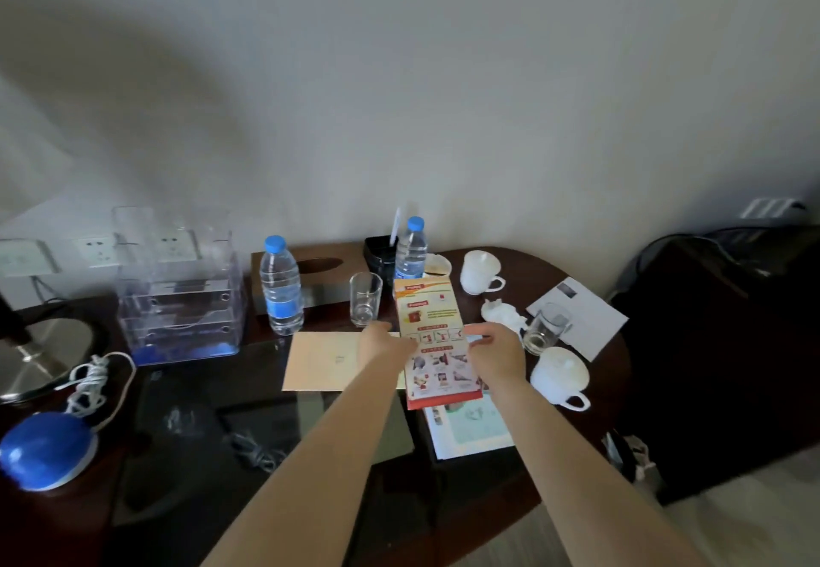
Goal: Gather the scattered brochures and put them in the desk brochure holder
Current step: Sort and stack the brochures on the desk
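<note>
Both grips are clamped on the tall red-and-orange printed brochure (432,344): left hand (385,343) pinches its left edge, right hand (499,353) holds its right edge, forearms stretched straight out. It's over the middle of the dark wooden worktop (537,269). The clear acrylic brochure holder (177,291) sits at the rear edge, well left.

We see a water bottle (281,287) and a glass (364,300) standing between the brochure (432,336) and the clear holder (177,291); nearer us the desk (199,389) offers a low path over a flat envelope (324,362)
</note>
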### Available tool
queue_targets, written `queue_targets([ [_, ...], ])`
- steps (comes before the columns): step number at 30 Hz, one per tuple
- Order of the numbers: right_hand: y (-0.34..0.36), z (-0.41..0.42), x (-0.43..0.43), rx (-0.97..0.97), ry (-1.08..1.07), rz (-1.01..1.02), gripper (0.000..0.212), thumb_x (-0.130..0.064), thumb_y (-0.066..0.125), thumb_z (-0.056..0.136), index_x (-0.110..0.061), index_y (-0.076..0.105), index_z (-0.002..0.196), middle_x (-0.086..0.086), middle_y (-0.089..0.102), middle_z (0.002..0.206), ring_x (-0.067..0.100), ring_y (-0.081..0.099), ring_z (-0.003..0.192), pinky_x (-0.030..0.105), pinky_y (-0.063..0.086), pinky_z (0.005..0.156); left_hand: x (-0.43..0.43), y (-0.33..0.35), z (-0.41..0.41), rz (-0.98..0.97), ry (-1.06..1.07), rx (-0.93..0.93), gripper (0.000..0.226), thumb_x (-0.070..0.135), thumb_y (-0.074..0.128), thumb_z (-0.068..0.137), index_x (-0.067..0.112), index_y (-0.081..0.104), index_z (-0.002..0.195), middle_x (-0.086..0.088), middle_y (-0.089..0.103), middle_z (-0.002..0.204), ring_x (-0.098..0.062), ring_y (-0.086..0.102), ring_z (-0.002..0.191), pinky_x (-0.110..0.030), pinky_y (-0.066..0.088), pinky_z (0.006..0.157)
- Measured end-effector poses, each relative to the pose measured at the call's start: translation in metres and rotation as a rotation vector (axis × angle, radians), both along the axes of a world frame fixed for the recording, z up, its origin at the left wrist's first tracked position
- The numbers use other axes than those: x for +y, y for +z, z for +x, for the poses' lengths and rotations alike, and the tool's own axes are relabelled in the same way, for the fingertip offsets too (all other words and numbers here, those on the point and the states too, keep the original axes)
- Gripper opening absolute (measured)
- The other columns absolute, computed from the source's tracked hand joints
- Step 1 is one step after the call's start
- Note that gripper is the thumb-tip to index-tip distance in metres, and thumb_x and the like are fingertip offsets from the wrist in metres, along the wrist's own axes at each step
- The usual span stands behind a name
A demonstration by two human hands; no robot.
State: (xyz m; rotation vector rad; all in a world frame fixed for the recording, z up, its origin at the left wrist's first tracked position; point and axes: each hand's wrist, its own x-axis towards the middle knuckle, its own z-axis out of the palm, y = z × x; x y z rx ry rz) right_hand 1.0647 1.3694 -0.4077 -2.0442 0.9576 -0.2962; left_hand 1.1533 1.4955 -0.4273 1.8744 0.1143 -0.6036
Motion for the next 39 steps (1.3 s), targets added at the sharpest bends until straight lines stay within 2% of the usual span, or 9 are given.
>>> queue_targets([
  [7, -0.049, -0.024, -0.064, 0.151, 0.028, -0.096, 0.032, -0.001, 0.043, 0.095, -0.014, 0.066, 0.112, 0.007, 0.065, 0.120, 0.021, 0.062, 0.095, 0.020, 0.048, 0.065, -0.071, -0.056, -0.038, 0.139, -0.167, -0.061, 0.053, 0.001, 0.066, 0.078, 0.016, 0.052, 0.128, 0.000, 0.068, 0.109, -0.015, 0.063, 0.083, -0.026, 0.053, 0.061],
  [11, -0.089, -0.025, -0.082, 0.191, 0.034, -0.087, 0.026, -0.009, 0.044, 0.096, -0.014, 0.066, 0.111, 0.005, 0.066, 0.117, 0.021, 0.060, 0.101, 0.024, 0.045, 0.074, -0.084, -0.091, -0.050, 0.310, -0.341, -0.209, 0.035, 0.017, 0.061, 0.087, 0.021, 0.054, 0.121, 0.002, 0.064, 0.113, -0.015, 0.066, 0.090, -0.030, 0.059, 0.074],
  [17, -0.133, -0.023, -0.083, 0.361, 0.098, -0.062, 0.022, -0.018, 0.044, 0.096, -0.015, 0.057, 0.114, 0.005, 0.066, 0.108, 0.018, 0.062, 0.088, 0.028, 0.051, 0.065, -0.085, -0.126, -0.058, 0.515, -0.448, -0.380, 0.044, 0.028, 0.063, 0.089, 0.026, 0.045, 0.129, 0.001, 0.047, 0.129, -0.018, 0.056, 0.111, -0.032, 0.054, 0.083],
  [20, -0.135, -0.019, -0.082, 0.420, 0.140, -0.089, 0.020, -0.016, 0.048, 0.093, -0.015, 0.054, 0.112, 0.006, 0.063, 0.109, 0.018, 0.062, 0.085, 0.027, 0.051, 0.060, -0.083, -0.134, -0.055, 0.591, -0.503, -0.463, 0.045, 0.034, 0.062, 0.089, 0.026, 0.045, 0.130, 0.001, 0.044, 0.129, -0.017, 0.055, 0.109, -0.031, 0.053, 0.080],
  [24, -0.126, -0.011, -0.078, 0.538, 0.172, -0.192, 0.018, -0.026, 0.051, 0.093, -0.016, 0.052, 0.108, 0.008, 0.053, 0.108, 0.020, 0.060, 0.087, 0.032, 0.056, 0.073, -0.072, -0.134, -0.043, 0.659, -0.542, -0.577, 0.031, 0.033, 0.055, 0.092, 0.024, 0.053, 0.122, 0.001, 0.050, 0.117, -0.016, 0.056, 0.097, -0.027, 0.052, 0.072],
  [27, -0.117, -0.003, -0.075, 0.478, 0.161, -0.278, 0.019, -0.028, 0.055, 0.091, -0.016, 0.052, 0.106, 0.006, 0.046, 0.104, 0.017, 0.057, 0.085, 0.029, 0.056, 0.071, -0.048, -0.131, -0.017, 0.759, -0.449, -0.665, 0.026, 0.025, 0.054, 0.092, 0.021, 0.056, 0.118, 0.001, 0.055, 0.108, -0.017, 0.057, 0.092, -0.031, 0.054, 0.075],
  [30, -0.112, 0.008, -0.070, 0.331, 0.217, -0.370, 0.022, -0.026, 0.059, 0.091, -0.018, 0.056, 0.111, 0.003, 0.048, 0.104, 0.013, 0.060, 0.082, 0.022, 0.055, 0.063, -0.004, -0.137, 0.015, 0.914, -0.468, -0.625, 0.045, 0.034, 0.059, 0.089, 0.021, 0.046, 0.130, 0.000, 0.050, 0.127, -0.020, 0.053, 0.111, -0.034, 0.048, 0.085],
  [34, -0.111, 0.022, -0.053, 0.189, 0.353, -0.428, 0.017, -0.023, 0.056, 0.094, -0.020, 0.060, 0.110, -0.001, 0.058, 0.110, 0.011, 0.064, 0.090, 0.021, 0.056, 0.068, 0.053, -0.159, 0.020, 0.945, -0.655, -0.487, 0.071, 0.048, 0.049, 0.093, 0.025, 0.015, 0.151, 0.005, 0.009, 0.161, -0.020, 0.012, 0.147, -0.042, 0.024, 0.117],
  [39, -0.118, 0.043, -0.009, 0.146, 0.525, -0.398, 0.020, -0.017, 0.056, 0.093, -0.020, 0.062, 0.112, -0.003, 0.057, 0.115, 0.012, 0.056, 0.104, 0.020, 0.046, 0.077, 0.110, -0.173, -0.008, 0.873, -0.729, -0.609, 0.055, 0.045, 0.033, 0.099, 0.034, 0.019, 0.151, 0.015, 0.006, 0.160, -0.008, 0.002, 0.148, -0.031, 0.007, 0.120],
])
